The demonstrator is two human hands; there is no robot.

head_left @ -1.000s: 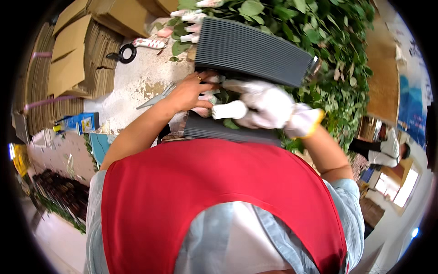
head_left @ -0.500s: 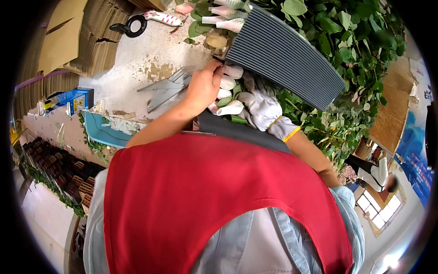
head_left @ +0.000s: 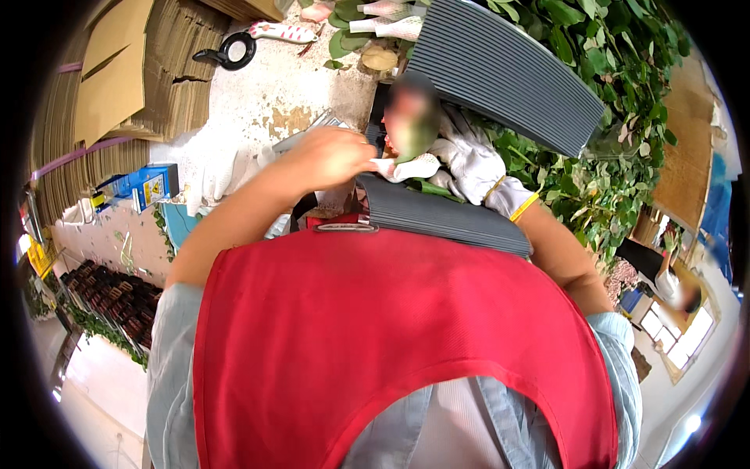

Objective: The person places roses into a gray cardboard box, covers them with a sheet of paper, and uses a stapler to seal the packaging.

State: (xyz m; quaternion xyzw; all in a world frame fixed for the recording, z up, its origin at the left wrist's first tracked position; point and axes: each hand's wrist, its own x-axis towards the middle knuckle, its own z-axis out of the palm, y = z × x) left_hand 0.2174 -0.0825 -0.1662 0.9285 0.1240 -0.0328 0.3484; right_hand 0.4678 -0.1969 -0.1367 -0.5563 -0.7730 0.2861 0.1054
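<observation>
Here is the bare left hand (head_left: 324, 160), stretched over the desk (head_left: 336, 87) from the left, its grip pinching the narrow end of a white mesh sleeve (head_left: 418, 167) between the fingertips. The sleeve lies right between the two hands, its wider end just beside the right hand (head_left: 473, 168), which wears a white glove with a yellow-edged cuff. How far that gloved grip is closed, I cannot tell; its fingers are partly hidden. Green leaves (head_left: 437, 190) poke out just below the sleeve, and above it a blurred patch masks whatever lies there. Two dark ribbed boards frame the action: the upper board (head_left: 508, 78) tilts down to the right beyond the hands, the lower board (head_left: 449, 219) sits near the red apron (head_left: 391, 305). More sleeved buds (head_left: 398, 27) point left from beside the upper board. Over on the left, a black tape roll (head_left: 237, 51) lies next to a white-and-pink cutter (head_left: 281, 32), with stacked cardboard (head_left: 117, 86) beyond; at the right, thick foliage (head_left: 617, 102) crowds up against the upper board.
</observation>
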